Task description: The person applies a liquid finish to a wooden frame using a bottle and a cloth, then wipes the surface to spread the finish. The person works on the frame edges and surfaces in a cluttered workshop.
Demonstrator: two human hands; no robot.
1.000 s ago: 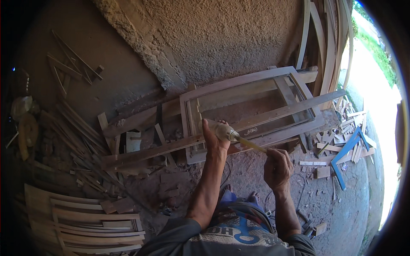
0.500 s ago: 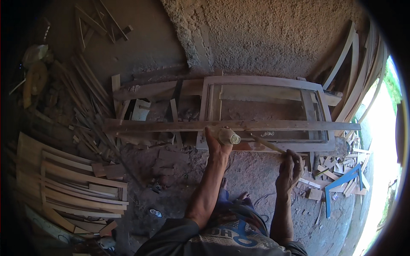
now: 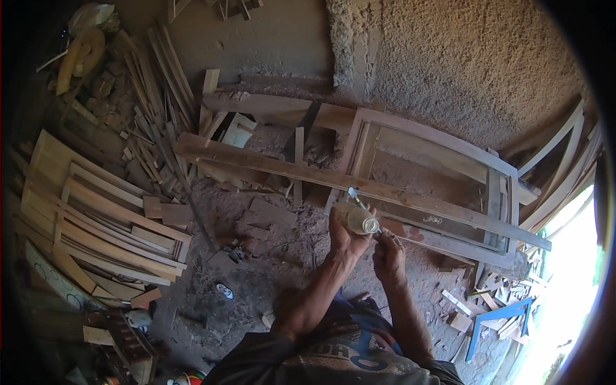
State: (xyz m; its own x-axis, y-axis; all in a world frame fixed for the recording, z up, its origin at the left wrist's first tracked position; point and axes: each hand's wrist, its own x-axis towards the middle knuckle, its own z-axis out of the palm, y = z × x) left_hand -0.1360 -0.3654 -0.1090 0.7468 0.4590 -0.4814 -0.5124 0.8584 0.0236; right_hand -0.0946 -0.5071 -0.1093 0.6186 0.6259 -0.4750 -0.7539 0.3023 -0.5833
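Left hand (image 3: 347, 242) grasps a small glass bottle (image 3: 353, 217), its fingers wrapped around the body. Right hand (image 3: 389, 262) is closed just beside the bottle's mouth, and seems to hold a slim tool (image 3: 352, 193), which is partly hidden behind the glass. This bottle is cloudy and slightly yellowish, tilted, with its round, open mouth turned to the right; what it contains, I cannot tell. It is in front of a long wooden plank (image 3: 269, 163), which lies across a pale wooden frame (image 3: 443, 141). Farther stands a rough plastered wall (image 3: 443, 64).
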